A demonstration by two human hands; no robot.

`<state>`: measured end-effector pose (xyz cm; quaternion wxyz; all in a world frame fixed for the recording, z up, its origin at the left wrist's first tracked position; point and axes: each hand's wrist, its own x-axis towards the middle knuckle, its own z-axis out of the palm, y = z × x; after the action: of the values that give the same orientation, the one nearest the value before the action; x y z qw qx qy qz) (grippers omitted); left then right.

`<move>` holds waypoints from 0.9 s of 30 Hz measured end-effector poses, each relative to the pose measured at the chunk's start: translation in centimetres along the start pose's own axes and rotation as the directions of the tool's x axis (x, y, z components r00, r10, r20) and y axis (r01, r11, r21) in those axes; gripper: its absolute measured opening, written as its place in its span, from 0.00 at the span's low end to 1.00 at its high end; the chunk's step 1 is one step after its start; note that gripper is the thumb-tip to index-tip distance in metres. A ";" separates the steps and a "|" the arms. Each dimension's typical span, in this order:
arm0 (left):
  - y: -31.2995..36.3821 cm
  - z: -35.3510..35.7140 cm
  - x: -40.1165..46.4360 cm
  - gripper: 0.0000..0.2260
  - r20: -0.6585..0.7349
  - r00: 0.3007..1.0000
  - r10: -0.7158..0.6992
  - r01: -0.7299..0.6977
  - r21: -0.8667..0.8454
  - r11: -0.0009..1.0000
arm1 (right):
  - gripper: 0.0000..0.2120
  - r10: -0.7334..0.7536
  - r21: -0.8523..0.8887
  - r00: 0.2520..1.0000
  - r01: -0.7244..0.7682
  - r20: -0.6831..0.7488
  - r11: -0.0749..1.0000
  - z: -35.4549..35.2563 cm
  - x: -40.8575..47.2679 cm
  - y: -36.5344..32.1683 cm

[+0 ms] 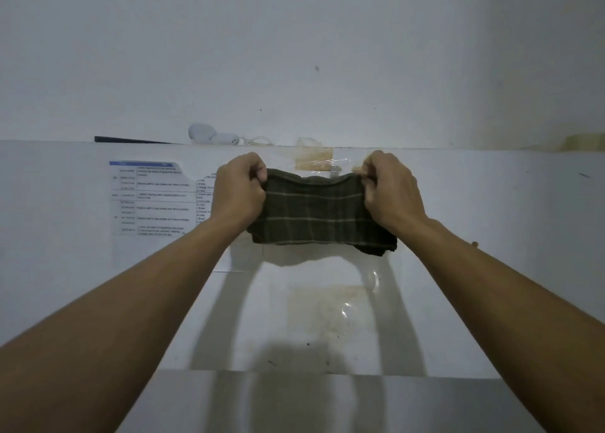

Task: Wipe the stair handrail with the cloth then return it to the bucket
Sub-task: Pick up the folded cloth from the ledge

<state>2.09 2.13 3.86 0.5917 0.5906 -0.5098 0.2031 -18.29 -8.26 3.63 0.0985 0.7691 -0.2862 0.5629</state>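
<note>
A white wall (294,56) fills the view, with a printed sheet (150,200) taped on its lower panel. In front of it both hands hold a dark checked cloth (316,213) stretched between them. The left hand (237,193) pinches its upper left corner, the right hand (389,193) the upper right corner; the fingers (257,170) are clenched on the fabric.

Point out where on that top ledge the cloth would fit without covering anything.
Free: the ledge right of the yellowed tape patch, toward the corner. Crowded: the middle-left, where a dark flat strip, two white rounded objects and a thin cord sit. Both hands grip the cloth.
</note>
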 end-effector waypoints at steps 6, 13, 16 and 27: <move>-2.5 -5.1 -2.1 0.09 0.030 0.996 -0.084 0.081 0.070 0.994 | 0.10 -0.057 0.071 0.979 0.044 0.197 0.997 2.0 -1.0 -3.6; -7.9 -13.8 -7.0 0.08 -0.023 0.980 -0.198 0.198 0.214 0.957 | 0.12 -0.163 0.234 0.916 0.079 0.367 0.969 7.7 -4.0 -11.2; -10.4 -18.2 -9.0 0.09 -0.013 0.972 -0.236 0.229 0.300 0.926 | 0.11 -0.257 0.330 0.883 0.126 0.392 0.935 10.5 -5.7 -15.5; -18.3 -36.3 -16.9 0.17 -0.090 0.913 -0.399 0.384 0.519 0.763 | 0.17 -0.538 0.600 0.696 0.191 0.476 0.777 20.3 -11.3 -33.3</move>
<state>23.99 37.09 -11.52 0.4297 0.8253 -0.3075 0.1992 14.23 13.01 -8.19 -0.0934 0.9500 0.0213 0.2971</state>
